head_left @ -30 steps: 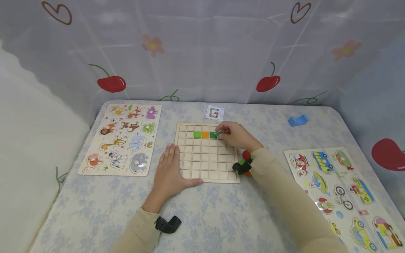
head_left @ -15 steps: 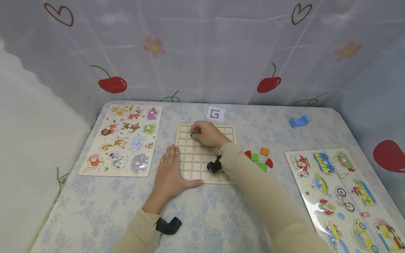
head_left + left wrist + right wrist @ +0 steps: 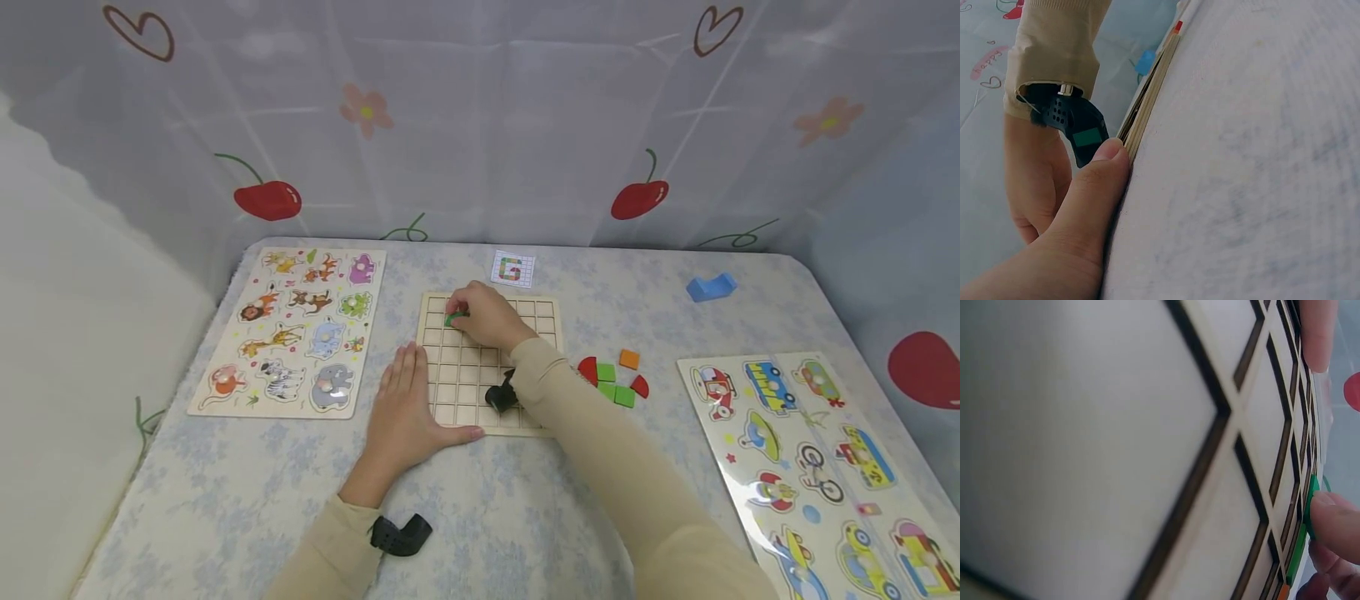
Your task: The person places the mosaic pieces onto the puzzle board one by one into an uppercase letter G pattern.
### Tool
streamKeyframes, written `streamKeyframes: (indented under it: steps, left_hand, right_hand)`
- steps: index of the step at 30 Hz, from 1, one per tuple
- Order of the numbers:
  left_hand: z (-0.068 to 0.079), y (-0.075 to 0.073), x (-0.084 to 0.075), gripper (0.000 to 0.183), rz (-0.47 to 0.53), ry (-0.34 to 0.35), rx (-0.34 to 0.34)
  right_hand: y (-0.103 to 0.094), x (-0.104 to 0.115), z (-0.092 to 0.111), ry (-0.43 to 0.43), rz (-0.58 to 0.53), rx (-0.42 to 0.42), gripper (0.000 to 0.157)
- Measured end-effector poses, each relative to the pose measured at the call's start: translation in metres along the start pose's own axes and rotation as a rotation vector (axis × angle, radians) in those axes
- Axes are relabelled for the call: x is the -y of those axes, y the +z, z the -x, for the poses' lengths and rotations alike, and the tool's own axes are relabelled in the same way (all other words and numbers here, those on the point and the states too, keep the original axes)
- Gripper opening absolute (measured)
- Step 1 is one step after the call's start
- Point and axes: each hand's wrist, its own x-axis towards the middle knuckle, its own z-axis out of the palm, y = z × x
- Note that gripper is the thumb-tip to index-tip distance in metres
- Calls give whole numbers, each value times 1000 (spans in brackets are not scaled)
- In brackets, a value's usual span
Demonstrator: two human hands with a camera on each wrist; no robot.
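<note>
My right hand (image 3: 489,317) pinches a small green tile (image 3: 452,319) over the upper left of the wooden grid board (image 3: 463,373). In the right wrist view the green tile (image 3: 1311,503) sits between thumb and fingers, right at the board surface. Beside it a lighter green tile (image 3: 1297,553) and an orange tile (image 3: 1283,592) lie in the grid; the hand hides them in the head view. My left hand (image 3: 402,408) rests at the board's lower left corner, straight fingers along the left edge, thumb on the front edge.
Right of the board lie loose green tiles (image 3: 606,372), red pieces (image 3: 640,386) and an orange tile (image 3: 629,359). A pattern card (image 3: 513,269) lies behind the board. An animal puzzle (image 3: 288,333) is at left, a vehicle puzzle (image 3: 780,454) at right, a blue block (image 3: 711,287) at back right.
My right hand has moved left across the row of tiles with a green tile in its fingers, uncovering loose pieces at right. The left hand has stayed in place.
</note>
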Motion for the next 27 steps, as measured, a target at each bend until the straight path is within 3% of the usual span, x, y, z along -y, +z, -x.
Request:
streamKeyframes:
  steps: [8,14,19,27]
  left_hand:
    - [0,-2,-3,150,-5,4,8]
    - [1,-3,-4,151,-4,-2,17]
    - [1,-3,-4,151,0,-7,16]
    - [1,-1,-2,152,16,-19,20]
  right_hand:
    - [-2,4,7,17,67,39,17]
    - [-12,6,21,-29,78,69,26]
    - [-31,-3,44,-41,66,55,33]
    - [-63,-42,98,97,68,25,32]
